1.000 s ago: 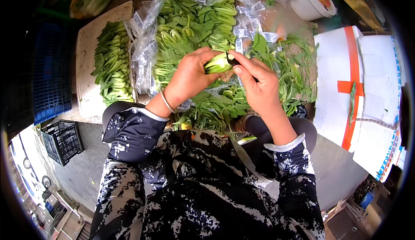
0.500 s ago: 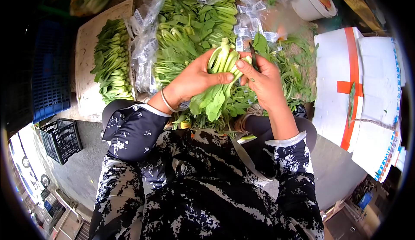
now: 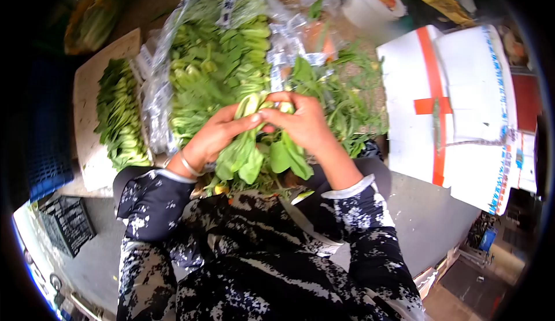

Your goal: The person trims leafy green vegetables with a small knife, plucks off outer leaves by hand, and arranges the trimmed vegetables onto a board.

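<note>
Clamped: left hand (image 3: 218, 130) on leafy greens (image 3: 247, 158), right hand (image 3: 306, 122) on adjoining stalks (image 3: 286, 107) | thumbs close together | neither hand free

Shown are two hands, the left hand (image 3: 215, 135) and right hand (image 3: 306, 122); one bangle (image 3: 186, 164); one black crate (image 3: 67, 224); one blue crate (image 3: 50, 133); one white bucket (image 3: 358, 12); one pale board (image 3: 87, 110); one row of laid-out greens (image 3: 120, 115); and two crossing orange strips (image 3: 440, 147). Individual held greens (image 3: 245, 156) overlap, precluding an exact count.
</note>
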The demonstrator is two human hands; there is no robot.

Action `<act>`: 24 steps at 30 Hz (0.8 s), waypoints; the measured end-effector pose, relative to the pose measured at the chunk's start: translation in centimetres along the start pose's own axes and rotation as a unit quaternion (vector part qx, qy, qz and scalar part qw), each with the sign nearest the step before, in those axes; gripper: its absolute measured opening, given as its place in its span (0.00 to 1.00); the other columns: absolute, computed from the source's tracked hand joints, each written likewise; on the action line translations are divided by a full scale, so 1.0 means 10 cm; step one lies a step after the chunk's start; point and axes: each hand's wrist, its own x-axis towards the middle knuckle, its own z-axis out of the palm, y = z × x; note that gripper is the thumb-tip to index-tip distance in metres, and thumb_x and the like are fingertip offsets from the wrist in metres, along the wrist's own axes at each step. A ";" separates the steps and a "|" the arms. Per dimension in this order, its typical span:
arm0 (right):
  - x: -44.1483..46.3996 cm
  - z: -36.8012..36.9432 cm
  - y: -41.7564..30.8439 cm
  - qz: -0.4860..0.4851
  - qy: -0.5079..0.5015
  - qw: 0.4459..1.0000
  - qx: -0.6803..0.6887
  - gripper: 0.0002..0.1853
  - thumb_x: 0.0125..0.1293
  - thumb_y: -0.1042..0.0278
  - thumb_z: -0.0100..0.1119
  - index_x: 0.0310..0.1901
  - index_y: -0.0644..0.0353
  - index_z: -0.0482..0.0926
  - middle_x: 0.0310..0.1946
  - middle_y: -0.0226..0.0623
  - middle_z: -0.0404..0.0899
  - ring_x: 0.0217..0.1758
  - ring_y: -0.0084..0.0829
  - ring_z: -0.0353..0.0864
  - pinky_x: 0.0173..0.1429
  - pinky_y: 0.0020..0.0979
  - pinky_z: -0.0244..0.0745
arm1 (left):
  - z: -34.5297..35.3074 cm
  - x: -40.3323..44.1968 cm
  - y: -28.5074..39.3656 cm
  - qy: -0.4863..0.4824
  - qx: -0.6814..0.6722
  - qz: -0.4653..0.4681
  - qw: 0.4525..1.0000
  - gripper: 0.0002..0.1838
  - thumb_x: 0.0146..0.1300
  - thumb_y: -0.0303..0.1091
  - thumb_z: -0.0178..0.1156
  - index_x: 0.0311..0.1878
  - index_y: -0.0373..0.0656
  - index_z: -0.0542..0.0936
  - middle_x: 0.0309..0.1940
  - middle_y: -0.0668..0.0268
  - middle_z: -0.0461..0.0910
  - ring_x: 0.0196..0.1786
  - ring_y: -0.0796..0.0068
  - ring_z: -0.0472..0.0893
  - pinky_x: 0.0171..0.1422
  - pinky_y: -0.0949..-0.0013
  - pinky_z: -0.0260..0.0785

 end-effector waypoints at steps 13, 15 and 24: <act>0.06 -0.40 0.16 -0.025 0.092 0.987 -0.131 0.16 0.46 0.60 0.72 0.30 0.62 0.80 0.20 0.30 0.76 0.23 0.19 0.71 0.31 0.24 0.67 | -0.16 -0.09 -0.18 0.018 0.556 0.039 0.830 0.20 0.57 0.33 0.59 0.53 0.39 0.74 0.31 0.59 0.74 0.28 0.67 0.75 0.37 0.65 0.69; 0.06 -0.41 0.23 0.069 0.174 0.910 -0.369 0.16 0.46 0.55 0.70 0.30 0.58 0.79 0.16 0.30 0.73 0.20 0.24 0.71 0.27 0.30 0.66 | -0.14 -0.09 -0.06 0.232 0.652 0.026 0.721 0.18 0.60 0.37 0.55 0.52 0.39 0.74 0.37 0.56 0.78 0.33 0.63 0.78 0.39 0.64 0.72; 0.04 -0.15 0.39 0.067 -0.033 0.960 -0.269 0.17 0.43 0.58 0.72 0.32 0.59 0.80 0.19 0.33 0.76 0.24 0.23 0.74 0.33 0.27 0.69 | -0.36 -0.16 -0.18 0.038 0.411 0.134 0.901 0.19 0.63 0.39 0.55 0.54 0.40 0.73 0.50 0.61 0.73 0.51 0.68 0.72 0.55 0.69 0.63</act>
